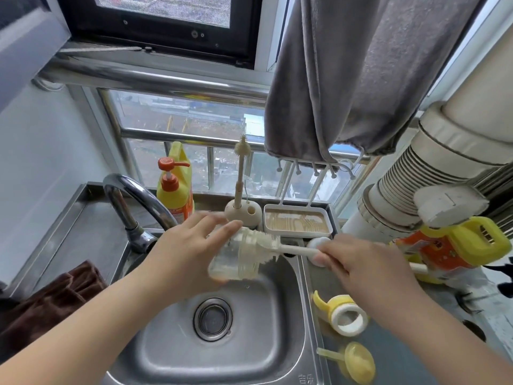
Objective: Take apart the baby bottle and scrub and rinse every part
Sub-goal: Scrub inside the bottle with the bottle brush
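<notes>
Over the steel sink (277, 329) my left hand (188, 251) holds the clear bottle body (230, 259) on its side, mouth to the right. My right hand (358, 262) grips the cream handle of a bottle brush (266, 245); its bristle head is partly inside the bottle's mouth. On the counter to the right lie the yellow collar with handles and white ring (344, 315) and a yellow nipple-and-straw piece (355, 362).
A tap (133, 201) curves over the sink's left rear. Behind stand a yellow soap pump bottle (175, 190), a small brush in a holder (240, 190) and a white drying tray (298, 222). A brown cloth (55, 295) lies left; a grey towel hangs above.
</notes>
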A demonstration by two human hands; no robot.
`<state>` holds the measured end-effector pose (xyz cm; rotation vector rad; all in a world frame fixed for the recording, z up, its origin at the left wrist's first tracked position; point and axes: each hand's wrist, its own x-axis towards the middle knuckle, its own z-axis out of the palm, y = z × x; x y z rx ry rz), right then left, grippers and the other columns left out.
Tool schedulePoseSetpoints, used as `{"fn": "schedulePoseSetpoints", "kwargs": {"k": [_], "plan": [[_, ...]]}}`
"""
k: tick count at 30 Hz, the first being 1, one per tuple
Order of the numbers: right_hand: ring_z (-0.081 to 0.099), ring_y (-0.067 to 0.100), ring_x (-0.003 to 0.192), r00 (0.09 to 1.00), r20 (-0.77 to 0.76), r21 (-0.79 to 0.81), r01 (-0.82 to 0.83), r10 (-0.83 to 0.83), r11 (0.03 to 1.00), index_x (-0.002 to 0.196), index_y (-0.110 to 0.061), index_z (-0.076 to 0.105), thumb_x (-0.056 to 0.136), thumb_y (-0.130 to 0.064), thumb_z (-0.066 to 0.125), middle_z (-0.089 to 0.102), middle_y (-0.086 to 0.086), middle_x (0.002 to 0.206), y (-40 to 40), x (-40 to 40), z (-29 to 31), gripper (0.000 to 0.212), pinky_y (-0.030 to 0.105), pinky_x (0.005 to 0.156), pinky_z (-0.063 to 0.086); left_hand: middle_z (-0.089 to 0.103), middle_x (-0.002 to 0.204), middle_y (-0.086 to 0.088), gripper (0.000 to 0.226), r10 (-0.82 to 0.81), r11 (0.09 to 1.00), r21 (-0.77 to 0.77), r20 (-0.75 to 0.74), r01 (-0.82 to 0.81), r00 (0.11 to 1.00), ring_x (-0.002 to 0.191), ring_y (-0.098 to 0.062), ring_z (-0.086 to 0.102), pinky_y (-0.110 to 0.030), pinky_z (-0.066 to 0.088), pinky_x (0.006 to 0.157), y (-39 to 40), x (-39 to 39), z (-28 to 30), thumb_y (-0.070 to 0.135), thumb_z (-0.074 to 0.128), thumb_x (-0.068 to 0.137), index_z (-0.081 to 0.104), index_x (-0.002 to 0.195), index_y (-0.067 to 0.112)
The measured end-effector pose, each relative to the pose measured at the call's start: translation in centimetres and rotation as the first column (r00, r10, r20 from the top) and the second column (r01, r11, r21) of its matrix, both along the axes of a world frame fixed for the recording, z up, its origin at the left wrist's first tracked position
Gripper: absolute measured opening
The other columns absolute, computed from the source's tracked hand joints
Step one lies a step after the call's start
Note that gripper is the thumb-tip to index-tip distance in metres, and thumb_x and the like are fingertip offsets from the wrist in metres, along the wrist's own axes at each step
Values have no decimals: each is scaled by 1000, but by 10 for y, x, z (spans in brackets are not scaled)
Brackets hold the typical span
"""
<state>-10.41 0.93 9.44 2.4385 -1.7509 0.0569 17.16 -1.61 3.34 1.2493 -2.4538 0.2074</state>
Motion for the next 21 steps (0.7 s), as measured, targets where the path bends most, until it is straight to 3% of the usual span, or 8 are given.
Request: {"fn": "schedulePoseSetpoints", "kwargs": {"k": [2,5,7,9,13,17,19,21], "plan": [[55,18,50,982,-25,-284,-187,187,941,79,-24,70,87,-31,54,59,-8,63,4,-6,-2,20,22,44,30,65,107,-6,93,-5,999,32,-36,6,999,94,-28,63,-35,57,61,2,-1,-1,54,84,43,52,123,18],[52,21,48,971,-67,-376,-238,229,896,80,-18,71,86,-24,57,57,-3,59,3,-10,-6,17,25,46,31,65,107,-5,93,-25,999,30,-62,27,998,94,-28,63,-35,57,62,3,-2,3,52,84,43,50,124,19],[53,18,48,991,24,-229,-123,132,966,79,-24,69,92,-34,43,52,-5,58,5,-7,-7,31,25,46,30,65,107,-7,93,-33,999,-7,-50,32,998,97,-28,60,-37,57,64,4,-3,5,51,85,45,50,124,18],[52,9,55,998,51,140,13,-20,990,88,-32,64,96,-44,35,50,-8,61,7,-3,-5,33,28,53,39,65,108,-10,91,-39,998,-58,-21,37,999,98,-29,58,-39,57,67,5,-4,4,50,86,47,50,124,16],[33,9,45,839,430,727,-103,-333,679,78,-32,68,96,-45,42,38,-7,50,10,-7,-4,34,26,50,32,66,109,-16,91,-7,989,-149,-28,3,1000,99,-36,62,-45,57,75,6,-5,1,48,87,50,49,125,15],[26,14,46,663,546,819,-295,-512,492,83,-21,71,95,-46,40,33,-5,49,14,-9,-8,41,30,48,20,65,109,-16,87,9,984,-175,-47,-17,999,100,-37,62,-45,56,79,4,-3,5,42,84,52,49,126,14],[31,14,48,759,488,806,-203,-431,556,82,-28,69,95,-47,40,37,-5,52,13,-6,-9,37,28,50,26,65,110,-16,79,-5,986,-168,-22,1,1000,100,-36,61,-44,56,77,5,-3,2,53,75,63,48,126,14],[38,9,50,882,374,655,-33,-285,755,78,-34,64,95,-47,41,44,-7,58,11,-2,-10,32,26,52,31,66,109,-13,82,12,993,-115,-23,-15,1000,99,-34,62,-41,57,73,8,-5,-2,54,78,58,50,124,15]]}}
